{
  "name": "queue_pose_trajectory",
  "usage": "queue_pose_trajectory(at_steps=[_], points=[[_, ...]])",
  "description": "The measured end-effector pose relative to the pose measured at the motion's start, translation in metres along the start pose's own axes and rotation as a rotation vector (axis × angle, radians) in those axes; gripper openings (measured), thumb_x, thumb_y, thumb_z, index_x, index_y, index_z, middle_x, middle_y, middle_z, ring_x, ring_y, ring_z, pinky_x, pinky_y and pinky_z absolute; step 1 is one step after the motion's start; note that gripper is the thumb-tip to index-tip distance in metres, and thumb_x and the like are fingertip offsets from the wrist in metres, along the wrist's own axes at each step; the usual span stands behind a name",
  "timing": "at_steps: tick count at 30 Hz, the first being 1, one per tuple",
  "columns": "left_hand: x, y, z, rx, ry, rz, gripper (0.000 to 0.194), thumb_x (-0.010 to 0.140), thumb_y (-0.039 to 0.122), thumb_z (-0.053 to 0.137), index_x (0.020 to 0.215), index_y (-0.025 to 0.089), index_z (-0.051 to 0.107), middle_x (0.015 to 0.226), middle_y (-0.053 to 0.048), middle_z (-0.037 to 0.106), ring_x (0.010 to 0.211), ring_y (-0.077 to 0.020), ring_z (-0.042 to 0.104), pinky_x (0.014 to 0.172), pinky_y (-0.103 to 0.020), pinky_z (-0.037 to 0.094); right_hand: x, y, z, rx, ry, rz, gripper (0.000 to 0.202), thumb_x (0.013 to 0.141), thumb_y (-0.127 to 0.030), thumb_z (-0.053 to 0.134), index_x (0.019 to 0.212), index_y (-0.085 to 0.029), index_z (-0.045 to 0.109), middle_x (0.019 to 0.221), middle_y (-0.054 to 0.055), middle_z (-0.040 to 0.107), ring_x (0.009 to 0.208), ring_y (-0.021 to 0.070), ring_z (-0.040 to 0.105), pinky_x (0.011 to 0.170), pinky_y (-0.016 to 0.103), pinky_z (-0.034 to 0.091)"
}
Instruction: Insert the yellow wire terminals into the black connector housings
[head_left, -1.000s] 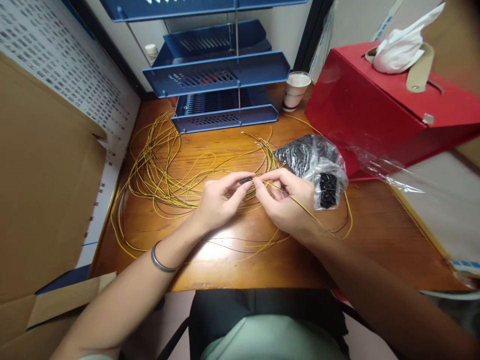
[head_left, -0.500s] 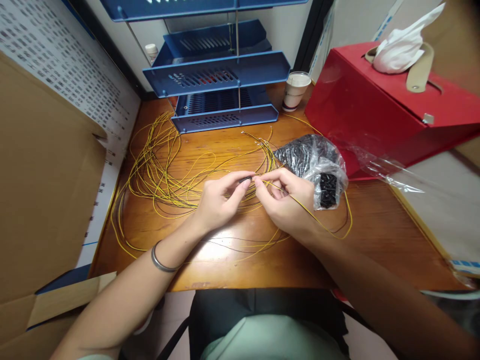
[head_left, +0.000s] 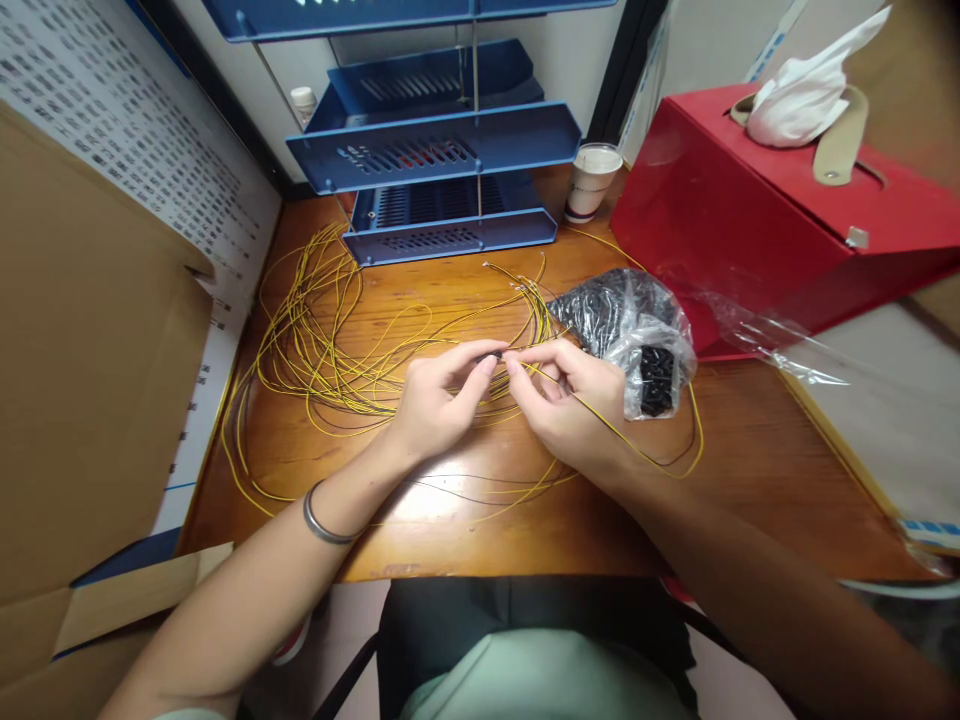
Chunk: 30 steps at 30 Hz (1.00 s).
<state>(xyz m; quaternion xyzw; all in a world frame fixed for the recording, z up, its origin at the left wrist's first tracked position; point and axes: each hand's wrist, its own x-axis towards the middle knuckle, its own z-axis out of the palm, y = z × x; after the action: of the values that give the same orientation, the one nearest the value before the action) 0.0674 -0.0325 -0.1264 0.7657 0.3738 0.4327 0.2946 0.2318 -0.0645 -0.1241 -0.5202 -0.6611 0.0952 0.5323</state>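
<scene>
My left hand (head_left: 441, 398) pinches a small black connector housing (head_left: 491, 354) between thumb and forefinger. Right beside it, the fingertips of my right hand (head_left: 574, 388) are closed on a thin yellow wire (head_left: 606, 420), whose end meets the housing; whether it sits inside I cannot tell. From the right hand the wire runs down over the wrist and loops back at the right. Under and behind both hands lies a tangled bundle of yellow and dark wires (head_left: 315, 345). Several wire ends with small metal terminals (head_left: 517, 287) point toward the back.
A clear plastic bag (head_left: 616, 305) of small black parts lies just right of my right hand. Behind stand a blue tiered tray rack (head_left: 450, 240) and a paper cup (head_left: 591, 185). A red tissue box (head_left: 739, 220) takes up the back right, a cardboard box (head_left: 90, 360) the left.
Both hands stay almost in place. My right hand has shifted very slightly to the left, and the wire over its wrist has moved a little with it.
</scene>
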Motion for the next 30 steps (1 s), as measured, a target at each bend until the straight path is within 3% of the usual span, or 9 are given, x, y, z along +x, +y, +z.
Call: queue_pose_trajectory(at_steps=[13, 21, 30], points=[[-0.0004, -0.0022, 0.0039, -0.098, 0.032, -0.061, 0.026, 0.096, 0.033, 0.061, 0.102, 0.013, 0.076, 0.066, -0.002, 0.073, 0.053, -0.0097, 0.063, 0.053, -0.018, 0.050, 0.0018, -0.0002, -0.0004, -0.032, -0.003, -0.042, 0.009, 0.088, -0.024, 0.066, 0.082, -0.020, 0.071, 0.047, -0.009, 0.038, 0.041, 0.0073, 0.039, 0.047, 0.023, 0.035], [0.0003, -0.0022, 0.0047, -0.129, 0.038, -0.070, 0.028, 0.096, 0.035, 0.061, 0.100, 0.012, 0.077, 0.060, -0.001, 0.070, 0.049, -0.0087, 0.061, 0.051, -0.017, 0.049, 0.0015, 0.0022, 0.0000, -0.015, -0.025, -0.090, 0.013, 0.090, -0.022, 0.064, 0.093, -0.019, 0.077, 0.053, -0.005, 0.054, 0.042, 0.0080, 0.043, 0.048, 0.023, 0.038], [0.0007, -0.0008, 0.0040, -0.130, 0.026, -0.091, 0.030, 0.097, 0.037, 0.061, 0.101, 0.013, 0.077, 0.063, -0.002, 0.073, 0.050, -0.0096, 0.064, 0.053, -0.018, 0.052, 0.0033, 0.0057, -0.0006, -0.022, -0.046, -0.131, 0.011, 0.092, -0.022, 0.065, 0.090, -0.021, 0.076, 0.054, -0.005, 0.058, 0.044, 0.0088, 0.044, 0.051, 0.023, 0.039]])
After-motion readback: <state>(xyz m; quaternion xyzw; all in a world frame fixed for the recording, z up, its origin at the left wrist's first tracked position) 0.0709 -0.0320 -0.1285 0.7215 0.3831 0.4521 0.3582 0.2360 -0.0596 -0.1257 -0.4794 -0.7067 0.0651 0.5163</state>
